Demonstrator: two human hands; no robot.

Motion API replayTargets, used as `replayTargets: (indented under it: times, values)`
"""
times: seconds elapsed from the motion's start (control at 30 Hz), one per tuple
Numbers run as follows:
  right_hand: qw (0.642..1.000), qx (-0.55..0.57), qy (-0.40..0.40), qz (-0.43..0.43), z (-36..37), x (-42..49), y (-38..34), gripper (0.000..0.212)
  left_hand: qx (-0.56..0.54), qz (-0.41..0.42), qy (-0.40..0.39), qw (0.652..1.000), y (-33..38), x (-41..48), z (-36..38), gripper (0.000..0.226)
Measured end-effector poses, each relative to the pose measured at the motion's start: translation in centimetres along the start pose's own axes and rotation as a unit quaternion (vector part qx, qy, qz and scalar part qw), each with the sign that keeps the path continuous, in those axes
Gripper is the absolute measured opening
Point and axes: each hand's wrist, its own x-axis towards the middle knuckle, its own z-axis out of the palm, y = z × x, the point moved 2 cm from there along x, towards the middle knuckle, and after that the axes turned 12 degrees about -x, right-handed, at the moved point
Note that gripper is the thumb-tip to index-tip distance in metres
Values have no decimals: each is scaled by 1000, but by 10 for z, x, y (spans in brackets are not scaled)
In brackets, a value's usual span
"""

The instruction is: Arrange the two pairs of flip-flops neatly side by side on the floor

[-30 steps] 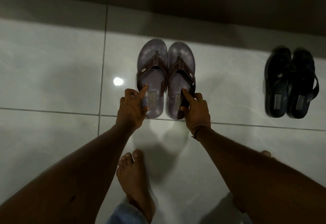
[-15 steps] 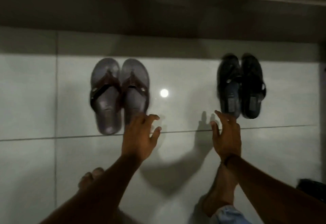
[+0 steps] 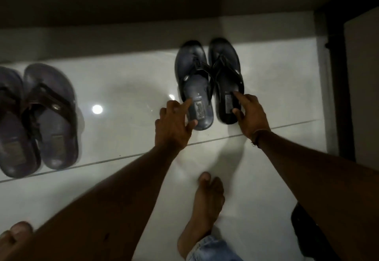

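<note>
Two bare arms reach forward and down over the white tile floor (image 3: pixel 127 88). Each hand rests on the heel end of one sandal of the black flip-flops (image 3: pixel 209 82), which lie side by side, toes pointing away. On the left hand (image 3: pixel 174 124), forefinger and thumb are spread over the sole; the right hand (image 3: pixel 250 115) does the same on its sandal. Neither hand is closed. Well apart to the left lies the brown-strapped pair (image 3: pixel 39 117).

One head-worn wide-angle view looks steeply down, close over the tiled floor (image 3: pixel 127 88).
</note>
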Motion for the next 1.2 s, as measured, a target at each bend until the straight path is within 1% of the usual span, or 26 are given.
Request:
replayTargets:
  times: [0.07, 0.2, 0.63, 1.03, 1.07, 1.17, 1.2]
  values:
    - [1000, -4, -7, -11, 3, 4, -2, 57, 17, -26, -6, 1000, -1, 7, 2, 76]
    - [1000, -29, 0, -12, 8, 10, -5, 60, 48, -40, -19, 998, 1, 12, 5, 88]
    - [999, -30, -10, 4, 26, -17, 9, 64, 25, -63, -19, 998, -2, -13, 20, 93]
    - [1000, -30, -10, 0, 29, -27, 10, 64, 22, -60, -22, 998, -4, -22, 25, 91]
    - [1000, -24, -15, -3, 27, -29, 8, 64, 14, -60, -21, 998, -3, -22, 24, 90]
    - [1000, -14, 6, -14, 21, -33, 3, 62, -6, -34, -11, 999, 1, -28, 13, 78]
    - [1000, -12, 10, 10, 15, -40, 1, 61, 1, -28, 1, 1000, 5, -35, 7, 74]
